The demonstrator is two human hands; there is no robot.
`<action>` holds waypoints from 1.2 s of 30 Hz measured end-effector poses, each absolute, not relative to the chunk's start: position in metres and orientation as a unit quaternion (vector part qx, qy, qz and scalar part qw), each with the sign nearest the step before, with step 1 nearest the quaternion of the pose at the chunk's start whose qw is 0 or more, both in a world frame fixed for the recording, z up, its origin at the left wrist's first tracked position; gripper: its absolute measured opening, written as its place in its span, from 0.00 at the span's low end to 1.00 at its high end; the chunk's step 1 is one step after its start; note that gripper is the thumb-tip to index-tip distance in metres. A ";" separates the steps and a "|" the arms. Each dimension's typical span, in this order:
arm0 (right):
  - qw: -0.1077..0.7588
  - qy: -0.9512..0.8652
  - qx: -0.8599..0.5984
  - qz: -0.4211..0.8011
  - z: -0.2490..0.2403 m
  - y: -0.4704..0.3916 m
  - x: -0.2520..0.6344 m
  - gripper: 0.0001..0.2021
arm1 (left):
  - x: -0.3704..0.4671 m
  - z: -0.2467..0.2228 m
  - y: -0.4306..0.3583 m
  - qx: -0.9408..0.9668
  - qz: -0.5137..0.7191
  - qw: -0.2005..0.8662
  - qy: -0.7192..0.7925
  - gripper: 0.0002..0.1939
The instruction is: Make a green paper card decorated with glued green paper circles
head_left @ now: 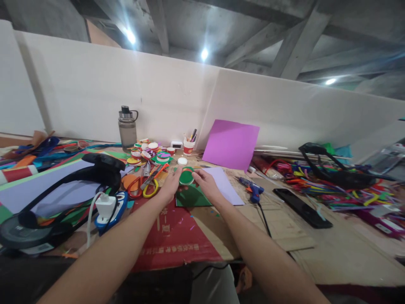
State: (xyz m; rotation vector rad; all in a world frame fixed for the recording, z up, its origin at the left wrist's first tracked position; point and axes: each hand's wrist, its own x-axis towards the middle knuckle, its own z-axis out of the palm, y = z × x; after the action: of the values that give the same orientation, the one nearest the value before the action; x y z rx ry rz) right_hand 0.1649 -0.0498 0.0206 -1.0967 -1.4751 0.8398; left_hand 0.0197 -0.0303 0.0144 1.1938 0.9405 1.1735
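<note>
While both hands are meeting over the work surface, the L hand [171, 184] is gripping one side of a green-faced disc w/ white rim [186, 176], and the R hand [206, 184] is pinching the opposite edge w/ its fingertips. The disc is sitting btwn the hands, above the green sheet [193, 198], its face tilting toward the wearer. The step in hand is, by judgement, two-handed holding and positioning of this disc; any adjustment is calling for light edge pressure, w/ fingers staying off the face.

Just beyond, a white disc [182, 161] is lying nr the fingers. A lilac sheet [225, 188] is adjoining the green one on the R, and a purple sheet [230, 144] is leaning agst the white panel [171, 93]. To the L, scissors [156, 188] are lying close to the forearm, w/ a pile of small discs [153, 146] behind. A pen cup [189, 147] and a bottle [127, 131] are standing farther back.

As for obstructions, the scissors are crowding the L side; the glue gun [255, 192] is occupying the R side, its cord [264, 219] trailing toward the R forearm and possibly snagging it. A phone [302, 207] is lying farther R.
</note>
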 end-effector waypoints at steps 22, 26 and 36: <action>0.540 -0.420 -0.623 0.379 0.023 0.021 0.193 0.06 | 0.006 -0.011 -0.019 0.862 0.255 0.096 0.426 0.09; 0.526 -0.427 -0.628 0.384 0.025 0.044 0.183 0.10 | 0.006 -0.010 -0.020 0.845 0.290 0.127 0.431 0.06; 0.460 -0.562 -0.520 0.449 0.019 0.033 0.157 0.19 | 0.012 0.002 -0.014 0.476 0.565 0.452 0.500 0.19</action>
State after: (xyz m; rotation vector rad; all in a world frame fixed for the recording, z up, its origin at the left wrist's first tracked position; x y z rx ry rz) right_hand 0.1568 0.0329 0.0193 -1.2807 -1.3840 1.1050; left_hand 0.0116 -0.0142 0.0020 1.1751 1.2355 1.3949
